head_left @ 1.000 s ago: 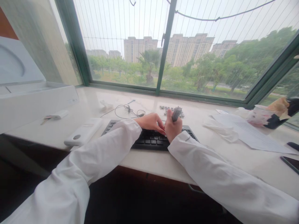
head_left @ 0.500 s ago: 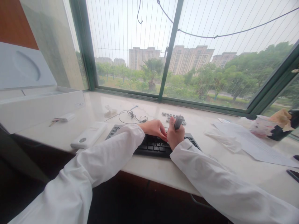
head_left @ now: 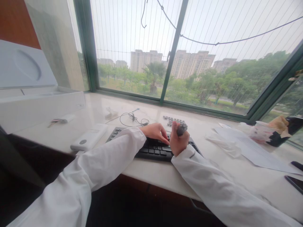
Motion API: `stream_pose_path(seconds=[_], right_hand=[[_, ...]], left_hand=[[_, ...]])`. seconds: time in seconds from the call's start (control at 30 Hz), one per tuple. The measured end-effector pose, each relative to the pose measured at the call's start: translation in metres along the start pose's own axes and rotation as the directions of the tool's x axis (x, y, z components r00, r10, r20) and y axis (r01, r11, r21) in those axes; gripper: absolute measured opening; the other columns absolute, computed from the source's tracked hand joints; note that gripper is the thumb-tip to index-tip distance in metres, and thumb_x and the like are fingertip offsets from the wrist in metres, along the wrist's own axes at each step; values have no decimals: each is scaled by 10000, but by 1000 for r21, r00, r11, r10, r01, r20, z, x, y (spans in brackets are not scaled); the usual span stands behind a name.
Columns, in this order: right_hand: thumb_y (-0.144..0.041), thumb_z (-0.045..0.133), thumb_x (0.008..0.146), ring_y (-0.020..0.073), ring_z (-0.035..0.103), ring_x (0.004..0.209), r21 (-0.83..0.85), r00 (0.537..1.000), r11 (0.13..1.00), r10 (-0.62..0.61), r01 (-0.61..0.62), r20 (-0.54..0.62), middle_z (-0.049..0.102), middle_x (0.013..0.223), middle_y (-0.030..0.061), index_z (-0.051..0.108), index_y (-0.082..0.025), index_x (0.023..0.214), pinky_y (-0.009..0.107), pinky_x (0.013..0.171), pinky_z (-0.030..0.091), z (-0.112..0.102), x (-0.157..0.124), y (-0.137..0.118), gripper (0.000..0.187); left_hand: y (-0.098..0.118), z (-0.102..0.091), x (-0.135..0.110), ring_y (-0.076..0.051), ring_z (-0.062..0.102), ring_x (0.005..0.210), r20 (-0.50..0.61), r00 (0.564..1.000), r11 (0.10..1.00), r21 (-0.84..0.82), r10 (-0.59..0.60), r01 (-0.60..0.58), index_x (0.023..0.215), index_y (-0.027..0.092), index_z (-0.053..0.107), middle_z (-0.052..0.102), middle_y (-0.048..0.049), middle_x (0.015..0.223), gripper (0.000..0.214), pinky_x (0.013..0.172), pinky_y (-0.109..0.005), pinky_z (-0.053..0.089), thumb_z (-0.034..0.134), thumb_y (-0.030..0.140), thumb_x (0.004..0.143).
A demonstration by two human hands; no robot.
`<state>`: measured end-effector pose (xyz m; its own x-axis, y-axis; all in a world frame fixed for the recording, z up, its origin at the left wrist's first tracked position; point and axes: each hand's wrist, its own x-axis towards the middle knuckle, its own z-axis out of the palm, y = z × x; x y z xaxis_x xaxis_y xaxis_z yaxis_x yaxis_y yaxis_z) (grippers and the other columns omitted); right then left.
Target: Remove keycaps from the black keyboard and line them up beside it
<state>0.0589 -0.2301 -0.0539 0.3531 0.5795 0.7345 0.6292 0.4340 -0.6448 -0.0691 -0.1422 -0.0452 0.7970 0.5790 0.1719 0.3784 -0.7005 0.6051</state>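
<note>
A black keyboard (head_left: 153, 150) lies on the pale tabletop (head_left: 151, 171) in front of a wide window (head_left: 132, 47), and both hands work over its middle rows. The left hand (head_left: 156, 131) rests on the keyboard with its fingers bent and drawn close together, tips down on the keys; whether it pinches a key between them cannot be told. The right hand (head_left: 179, 142) sits just right of the left one, above the right half of the keyboard, clenched into a fist around a dark tool (head_left: 181, 129), whose upper end sticks out of the top of the fist. Both arms wear white sleeves (head_left: 109, 154).

Just behind the keyboard, near its right end, lies a small group of loose grey keycaps (head_left: 174, 120). Behind its left end a thin cable (head_left: 133, 119) is coiled on the tabletop. Just left of the keyboard lies a white power bank (head_left: 88, 139), and farther left a white fob with a key (head_left: 60, 120), beside an open white box (head_left: 42, 108). To the right of the keyboard lie a crumpled tissue (head_left: 222, 142) and sheets of paper (head_left: 252, 149), with a dark phone (head_left: 294, 183) well apart at the far right
</note>
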Motion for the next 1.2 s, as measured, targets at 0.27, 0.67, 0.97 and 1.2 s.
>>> stream_pose_path(seconds=[0.27, 0.67, 0.97, 1.2], right_hand=[[-396, 444, 889, 174, 568, 580, -580, 858, 678, -152, 452, 491, 624, 626, 51, 641, -203, 744, 265, 567, 333, -34, 66, 37, 311], [-344, 480, 842, 259, 655, 859, -674, 714, 584, 216, 453, 666, 696, 929, 123, 718, -208, 903, 336, 720, 460, -31, 81, 72, 280], [-306, 569, 801, 281, 648, 909, -683, 655, 618, 336, 388, 677, 685, 1003, 158, 713, -167, 971, 358, 739, 500, -36, 90, 87, 263], [-269, 626, 772, 277, 637, 963, -676, 612, 664, 400, 320, 682, 667, 1081, 165, 688, -165, 1070, 363, 781, 510, -39, 97, 90, 322]], left_hand=[[2, -3, 0, -120, 617, 701, -9, 999, 999, -20, 48, -48, 850, 165, 771, 731, -28, 786, 363, 689, -216, 429, 736, 479, 672], [0, -1, 2, -166, 664, 837, -373, 927, 989, 148, 39, 17, 864, 194, 748, 740, -12, 876, 185, 819, -256, 485, 676, 294, 726], [-7, -8, 4, -180, 665, 824, -458, 889, 934, 311, -15, 176, 868, 225, 749, 742, 7, 875, 215, 834, -277, 484, 661, 382, 752], [-10, -9, 7, -196, 652, 847, -442, 891, 909, 322, -103, 265, 901, 243, 751, 740, -1, 958, 290, 786, -272, 483, 626, 463, 758]])
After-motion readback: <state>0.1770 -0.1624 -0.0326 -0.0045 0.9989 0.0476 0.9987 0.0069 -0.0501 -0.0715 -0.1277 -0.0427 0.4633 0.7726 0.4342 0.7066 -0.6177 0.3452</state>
